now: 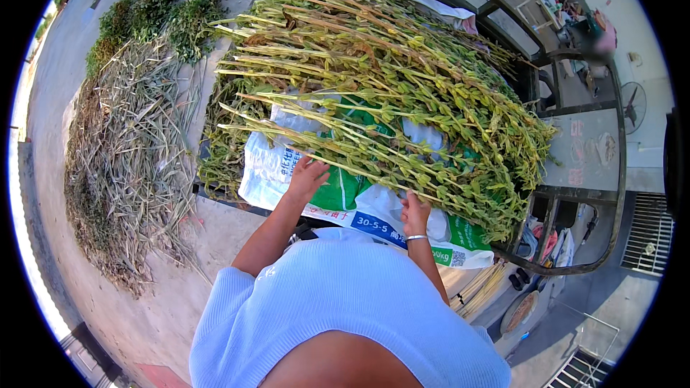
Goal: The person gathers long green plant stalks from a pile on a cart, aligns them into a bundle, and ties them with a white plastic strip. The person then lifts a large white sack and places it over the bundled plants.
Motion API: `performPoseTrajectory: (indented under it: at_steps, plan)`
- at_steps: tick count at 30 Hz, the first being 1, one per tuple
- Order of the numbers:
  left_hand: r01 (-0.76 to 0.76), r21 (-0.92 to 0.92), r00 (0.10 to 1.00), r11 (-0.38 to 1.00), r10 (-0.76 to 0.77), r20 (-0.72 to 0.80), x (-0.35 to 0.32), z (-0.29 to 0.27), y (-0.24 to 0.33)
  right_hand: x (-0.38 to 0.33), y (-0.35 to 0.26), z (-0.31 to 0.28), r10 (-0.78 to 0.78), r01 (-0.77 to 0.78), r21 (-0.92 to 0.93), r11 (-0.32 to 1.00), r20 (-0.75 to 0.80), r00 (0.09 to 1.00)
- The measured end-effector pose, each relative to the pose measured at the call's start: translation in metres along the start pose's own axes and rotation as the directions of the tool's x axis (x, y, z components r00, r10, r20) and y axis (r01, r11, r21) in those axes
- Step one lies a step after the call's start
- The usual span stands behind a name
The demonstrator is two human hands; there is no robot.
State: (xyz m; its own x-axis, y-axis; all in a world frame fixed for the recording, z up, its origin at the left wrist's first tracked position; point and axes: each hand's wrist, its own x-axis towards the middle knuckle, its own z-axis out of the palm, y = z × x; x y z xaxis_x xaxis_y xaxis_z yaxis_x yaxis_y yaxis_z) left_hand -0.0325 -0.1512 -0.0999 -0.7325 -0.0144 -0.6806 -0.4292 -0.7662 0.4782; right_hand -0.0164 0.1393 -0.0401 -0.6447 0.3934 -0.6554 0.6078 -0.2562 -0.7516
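Long cut sesame stalks [374, 57], green-yellow with pods along them, lie in a thick layer across a dark metal-framed cart bed. Closest to me, one sesame stalk [352, 163] slants from upper left to lower right over printed woven sacks [262, 172] of white, green and blue. My left hand [309, 178] is just below this stalk's bare end, its fingers loosely bent and apart. Farther along, my right hand [415, 213] has its fingers curled up against the same stalk, with a bracelet at the wrist. Its grip is partly hidden.
Dry grey stalks [136, 144] are heaped on the concrete at left, with leafy green plants [147, 11] beyond. The cart's metal rail [619, 194] bounds the right side. A standing fan [632, 108] and a round basket [519, 312] stand farther right.
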Motion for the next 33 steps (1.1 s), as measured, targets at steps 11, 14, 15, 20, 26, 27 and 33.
performPoseTrajectory:
  at_steps: [11, 14, 15, 20, 26, 27, 33]
  plan:
    - [0.260, 0.120, 0.908, 0.958, -0.285, 0.306, -0.018, -0.007, 0.038, -0.190, -0.102, 0.056, -0.367, 0.157, 0.444, 0.882, 0.440, 0.820]
    - [0.243, 0.378, 0.894, 0.893, -0.357, 0.271, -0.043, 0.009, 0.047, -0.177, -0.079, 0.086, -0.263, 0.137, 0.272, 0.953, 0.509, 0.820]
    - [0.170, 0.404, 0.886, 0.899, -0.319, 0.337, -0.053, 0.015, 0.047, -0.163, -0.066, 0.092, -0.226, 0.078, 0.305, 0.949, 0.487, 0.844]
    - [-0.332, 0.436, 0.574, 0.837, -0.187, 0.797, -0.076, 0.040, 0.033, -0.130, -0.056, 0.109, -0.211, 0.010, 0.398, 0.917, 0.464, 0.860]
    - [-0.143, 0.559, 0.621, 0.817, -0.366, 0.693, -0.053, 0.006, -0.013, -0.069, -0.071, 0.091, -0.260, 0.112, 0.285, 0.952, 0.558, 0.788]
    - [-0.335, 0.615, 0.683, 0.714, -0.266, 0.680, -0.050, -0.001, -0.010, -0.051, -0.062, 0.080, -0.104, -0.018, 0.195, 0.981, 0.597, 0.796]
    - [-0.633, 0.771, 0.774, 0.067, 0.091, 0.627, -0.058, -0.025, 0.017, 0.018, 0.012, 0.063, 0.455, -0.383, -0.246, 0.890, 0.525, 0.720]
